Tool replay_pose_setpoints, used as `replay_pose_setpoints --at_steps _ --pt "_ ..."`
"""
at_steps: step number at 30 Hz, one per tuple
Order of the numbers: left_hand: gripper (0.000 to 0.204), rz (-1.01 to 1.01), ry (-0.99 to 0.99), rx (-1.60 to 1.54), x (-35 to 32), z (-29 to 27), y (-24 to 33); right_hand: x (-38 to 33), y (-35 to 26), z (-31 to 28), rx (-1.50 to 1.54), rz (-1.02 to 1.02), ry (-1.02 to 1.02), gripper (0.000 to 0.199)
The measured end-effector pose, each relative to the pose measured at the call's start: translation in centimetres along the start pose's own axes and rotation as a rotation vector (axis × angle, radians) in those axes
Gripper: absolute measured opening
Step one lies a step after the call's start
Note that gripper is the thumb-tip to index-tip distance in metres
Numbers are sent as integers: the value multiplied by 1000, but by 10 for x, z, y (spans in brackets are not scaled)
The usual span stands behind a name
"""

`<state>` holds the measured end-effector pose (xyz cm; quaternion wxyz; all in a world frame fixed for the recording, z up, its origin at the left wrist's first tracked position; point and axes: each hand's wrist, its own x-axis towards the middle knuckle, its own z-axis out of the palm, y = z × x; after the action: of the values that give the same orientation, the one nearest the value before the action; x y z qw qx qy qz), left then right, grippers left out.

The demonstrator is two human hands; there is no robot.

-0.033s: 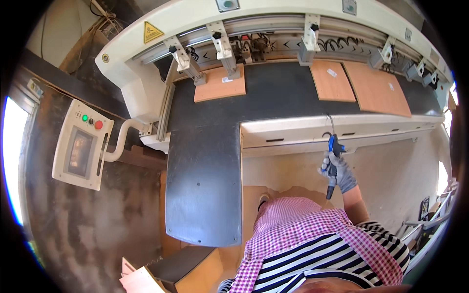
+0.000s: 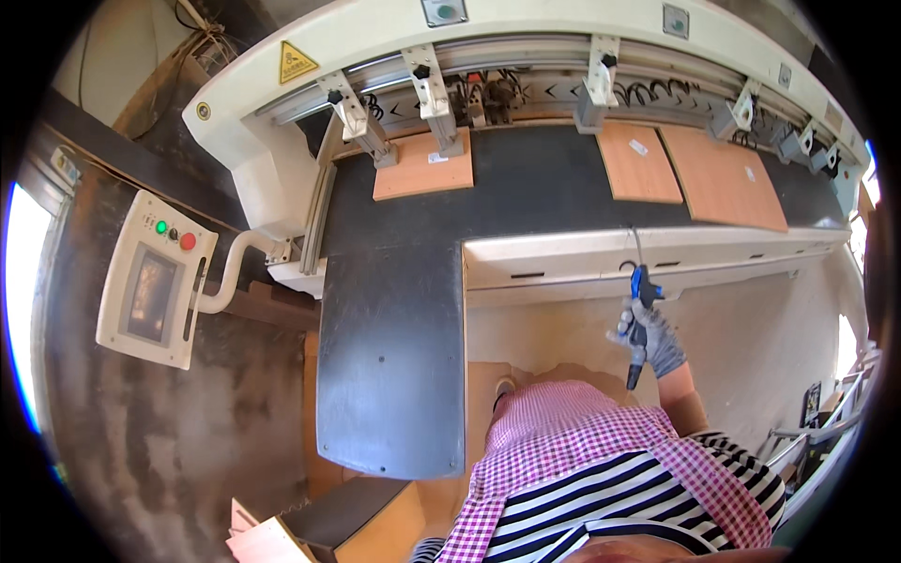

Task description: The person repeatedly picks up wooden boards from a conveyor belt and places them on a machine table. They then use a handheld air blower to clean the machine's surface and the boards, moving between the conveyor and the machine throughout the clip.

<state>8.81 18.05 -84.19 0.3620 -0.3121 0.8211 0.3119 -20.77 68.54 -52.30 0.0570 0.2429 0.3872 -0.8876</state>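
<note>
My right hand [image 2: 663,345], in a grey work glove, is wrapped round the grip of a blue and black air blow gun [image 2: 642,284]. The gun's thin nozzle points away from me, its tip near the front edge of the machine's black table [image 2: 535,178]. A dark hose fitting hangs below the grip. My left hand is out of view; only a bit of striped sleeve [image 2: 427,550] shows at the lower edge. On the table's left lies a wood-coloured panel [image 2: 422,178] under two clamps. A narrow panel [image 2: 640,174] and a wider panel [image 2: 727,178] lie at the right.
A white machine beam [image 2: 526,17] with several clamps [image 2: 432,98] spans the far side. A control box [image 2: 150,281] with a screen and buttons stands left on a curved arm. The table's black extension [image 2: 389,366] reaches toward me. Boards [image 2: 347,511] stand at the lower left.
</note>
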Motion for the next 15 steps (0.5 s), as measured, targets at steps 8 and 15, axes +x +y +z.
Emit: replay_pose_setpoints --at_steps 8,15 --pt "33 49 -141 -243 11 -15 45 11 -10 60 -494 210 -91 26" --pt "33 135 -178 -428 7 -15 81 89 -55 -7 -613 15 161 16"
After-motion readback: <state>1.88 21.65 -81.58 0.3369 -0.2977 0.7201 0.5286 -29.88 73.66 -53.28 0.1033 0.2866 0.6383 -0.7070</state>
